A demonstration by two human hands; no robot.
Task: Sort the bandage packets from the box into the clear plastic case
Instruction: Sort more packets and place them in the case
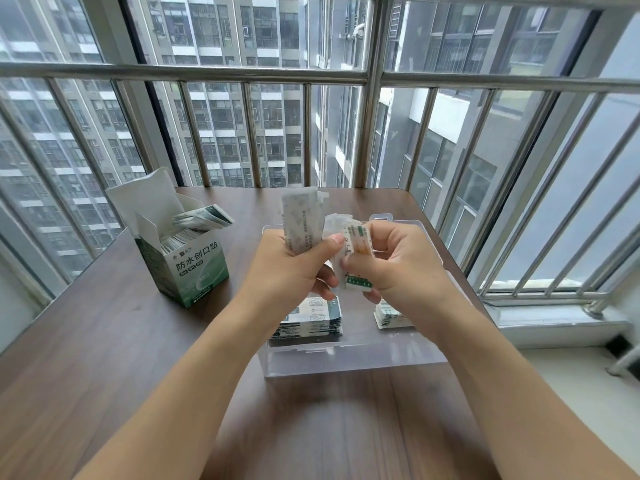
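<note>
Both hands are raised together above the clear plastic case (349,355). Left hand (294,268) has its fingers and thumb curled round a bunch of bandage packets (300,221), which stand upright out of the top of the fist, pale backs toward the camera. Right hand (398,261) pinches a single bandage packet (356,258) between thumb and fingers; this one is white with green print and an orange patch, and it stands nearly upright, just beside the left thumb. The two hands almost touch at the fingertips.

Directly beneath the hands, inside the case, lie two stacks. Under the left hand sits the larger stack of packets (310,322), white with dark green edges and a printed code on top. Under the right wrist sits a smaller stack of narrow packets (389,315), partly hidden by the forearm. The case's lid (381,218) lies open beyond the hands, its latch tab showing past the right knuckles.

Left of the left hand, well apart from the case, stands the green-and-white bandage box (194,268), flaps open, with more packets poking out of its top. Everything rests on a dark wood-grain worktop (104,341). Beyond the hands runs a metal window railing (372,98), with apartment towers outside.
</note>
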